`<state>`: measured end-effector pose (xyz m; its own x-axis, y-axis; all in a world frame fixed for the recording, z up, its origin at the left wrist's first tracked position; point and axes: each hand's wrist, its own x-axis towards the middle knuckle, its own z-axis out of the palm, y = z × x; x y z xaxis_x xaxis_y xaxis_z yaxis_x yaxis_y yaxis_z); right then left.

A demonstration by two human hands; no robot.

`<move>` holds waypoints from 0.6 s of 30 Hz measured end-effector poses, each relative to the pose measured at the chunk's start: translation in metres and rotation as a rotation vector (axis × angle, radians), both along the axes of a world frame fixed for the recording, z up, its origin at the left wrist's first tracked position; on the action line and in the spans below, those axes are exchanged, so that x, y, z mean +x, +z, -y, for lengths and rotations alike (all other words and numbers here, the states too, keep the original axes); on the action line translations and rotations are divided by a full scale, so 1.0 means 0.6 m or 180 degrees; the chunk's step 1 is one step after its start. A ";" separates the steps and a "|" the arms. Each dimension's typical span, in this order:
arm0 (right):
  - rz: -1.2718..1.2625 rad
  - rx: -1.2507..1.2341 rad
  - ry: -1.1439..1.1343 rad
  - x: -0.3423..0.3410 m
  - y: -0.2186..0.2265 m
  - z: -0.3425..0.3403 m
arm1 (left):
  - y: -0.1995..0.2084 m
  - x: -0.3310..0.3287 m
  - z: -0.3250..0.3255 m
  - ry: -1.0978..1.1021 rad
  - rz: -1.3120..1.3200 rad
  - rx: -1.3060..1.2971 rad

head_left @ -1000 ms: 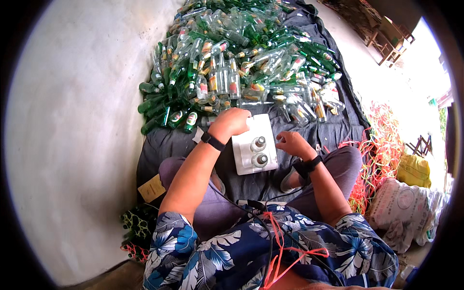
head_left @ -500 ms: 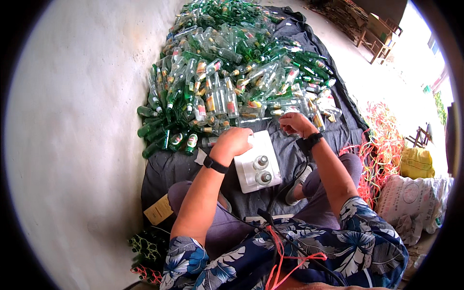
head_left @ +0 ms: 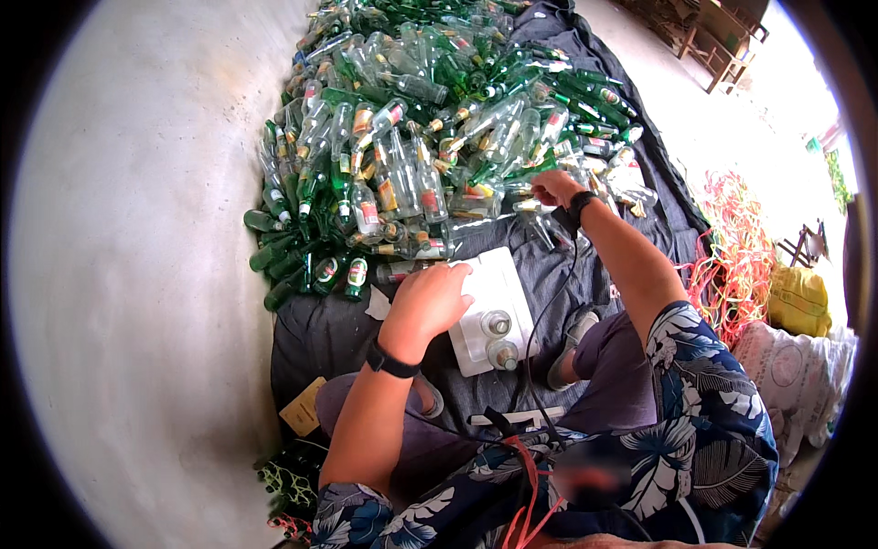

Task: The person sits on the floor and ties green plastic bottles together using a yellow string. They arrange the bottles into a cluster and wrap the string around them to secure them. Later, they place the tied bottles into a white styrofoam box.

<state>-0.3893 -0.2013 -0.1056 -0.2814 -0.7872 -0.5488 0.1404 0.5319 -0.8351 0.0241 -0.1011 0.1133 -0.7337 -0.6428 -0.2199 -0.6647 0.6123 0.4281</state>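
Two clear glass bottles [head_left: 501, 354] stand upright on the near part of a white tray-like slab [head_left: 501, 284] between my feet. My left hand [head_left: 430, 300] is at the slab's far left edge, with its thumb apart from the bent fingers. No bottle shows in it. Farther off and to the right, my right hand [head_left: 554, 188] reaches to the near edge of a large heap of clear and green glass bottles [head_left: 430, 174]. Its fingers point down among the bottles and are partly hidden, so a grip cannot be made out.
A dark cloth [head_left: 320, 339] lies under the heap, beside a pale wall [head_left: 155, 229] on the left. Tangled red and pale strands [head_left: 722, 256], a yellow sack [head_left: 798, 297] and a white sack [head_left: 786, 366] are at right. Green bottles in netting [head_left: 288, 480] stand at lower left. A black cable [head_left: 549, 316] runs past the slab.
My right hand has moved away from me, up to the bottle heap. My left hand has shifted slightly nearer and left, its thumb now showing. The whole view has turned a little.
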 end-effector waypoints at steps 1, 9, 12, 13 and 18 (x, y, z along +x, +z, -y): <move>0.0090 -0.0040 -0.0096 -0.006 -0.008 0.017 | 0.004 0.000 0.002 0.0009 0.0021 0.0009; 0.0876 -0.0229 -0.1124 -0.092 -0.113 0.131 | 0.003 -0.030 0.031 0.0030 0.0099 0.0068; 0.1617 -0.0446 -0.1252 -0.078 -0.139 0.160 | -0.003 -0.032 0.038 0.0125 0.0096 0.0033; 0.1755 -0.0518 -0.1309 -0.067 -0.147 0.167 | -0.008 -0.031 0.041 0.0168 0.0161 0.0054; 0.2391 -0.0613 -0.1580 -0.084 -0.163 0.219 | -0.021 -0.043 0.061 0.0243 0.0212 0.0100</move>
<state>-0.4396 -0.3330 -0.2036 -0.2340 -0.7681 -0.5960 0.8566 0.1270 -0.5001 -0.0019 -0.1377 0.1005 -0.6660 -0.6883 -0.2875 -0.7366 0.5459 0.3994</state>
